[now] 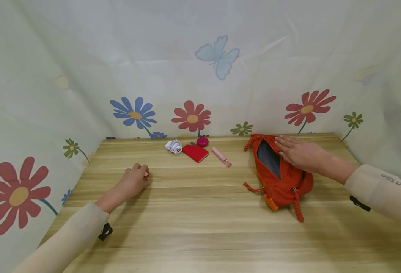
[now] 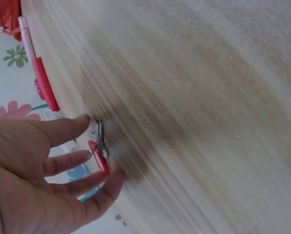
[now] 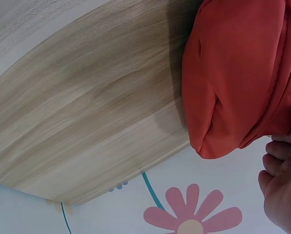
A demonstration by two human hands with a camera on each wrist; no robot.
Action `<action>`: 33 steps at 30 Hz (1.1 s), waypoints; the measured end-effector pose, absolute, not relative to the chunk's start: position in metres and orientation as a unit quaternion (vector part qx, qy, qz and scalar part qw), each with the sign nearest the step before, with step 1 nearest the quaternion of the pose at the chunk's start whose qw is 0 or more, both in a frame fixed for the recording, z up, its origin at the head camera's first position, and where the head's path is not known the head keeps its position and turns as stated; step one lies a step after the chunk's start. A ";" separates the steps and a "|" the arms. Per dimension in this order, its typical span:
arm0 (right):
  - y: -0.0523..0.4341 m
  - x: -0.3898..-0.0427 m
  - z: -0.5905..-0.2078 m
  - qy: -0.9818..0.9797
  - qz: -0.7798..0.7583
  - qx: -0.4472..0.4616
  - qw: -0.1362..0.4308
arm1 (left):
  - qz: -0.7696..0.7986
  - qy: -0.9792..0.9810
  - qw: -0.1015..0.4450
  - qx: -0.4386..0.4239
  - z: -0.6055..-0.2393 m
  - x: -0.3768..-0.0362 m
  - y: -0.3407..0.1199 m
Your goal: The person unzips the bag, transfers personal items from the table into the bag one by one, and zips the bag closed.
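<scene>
My left hand (image 1: 133,182) reaches down to the wooden table at the left. In the left wrist view its thumb and fingers are spread around a small silver metal clip with a red tag (image 2: 100,141), fingertips right beside it. At the right, an orange-red backpack (image 1: 289,182) lies with its zipped mouth gaping, showing a grey lining (image 1: 268,157). My right hand (image 1: 304,154) rests with fairly straight fingers on the bag's upper right side, by the opening. The right wrist view shows the bag's side panel and part of the hand.
Toward the back of the table (image 1: 186,212) lie a coiled white cable with plug (image 1: 174,146), a red notebook (image 1: 196,152), a round magenta case (image 1: 202,141) and a slim pink tube (image 1: 221,156). Braided cords (image 1: 298,206) hang from the bag. A flower-printed curtain (image 1: 220,110) borders the table.
</scene>
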State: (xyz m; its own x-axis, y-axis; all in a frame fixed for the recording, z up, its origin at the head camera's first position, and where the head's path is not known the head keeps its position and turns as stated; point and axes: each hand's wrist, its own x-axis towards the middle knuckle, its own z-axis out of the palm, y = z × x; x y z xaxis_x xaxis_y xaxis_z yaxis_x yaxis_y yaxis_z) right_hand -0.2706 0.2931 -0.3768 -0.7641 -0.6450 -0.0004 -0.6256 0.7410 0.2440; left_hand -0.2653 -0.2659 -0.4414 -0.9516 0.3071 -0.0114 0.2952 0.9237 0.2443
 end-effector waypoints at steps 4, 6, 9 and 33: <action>0.293 -0.271 -0.375 -0.933 -0.112 0.338 0.041 | 0.135 0.972 -0.001 0.192 -0.440 -0.268 -0.264; 0.293 -0.271 -0.375 -0.933 -0.111 0.338 0.042 | 0.138 0.967 -0.016 0.215 -0.440 -0.269 -0.263; 0.293 -0.271 -0.375 -0.933 -0.112 0.340 0.042 | 0.136 0.961 -0.034 0.237 -0.440 -0.269 -0.262; 0.293 -0.269 -0.374 -0.932 -0.114 0.340 0.047 | 0.052 0.968 -0.019 0.245 -0.441 -0.259 -0.241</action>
State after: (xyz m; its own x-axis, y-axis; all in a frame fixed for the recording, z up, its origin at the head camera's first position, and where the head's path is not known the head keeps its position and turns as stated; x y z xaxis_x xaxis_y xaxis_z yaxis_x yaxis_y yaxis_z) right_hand -0.2692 0.2927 -0.3737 -0.7649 -0.6440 0.0105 -0.6227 0.7435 0.2438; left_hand -0.2591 -0.2406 -0.4415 -0.8793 0.4722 0.0627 0.4762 0.8746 0.0910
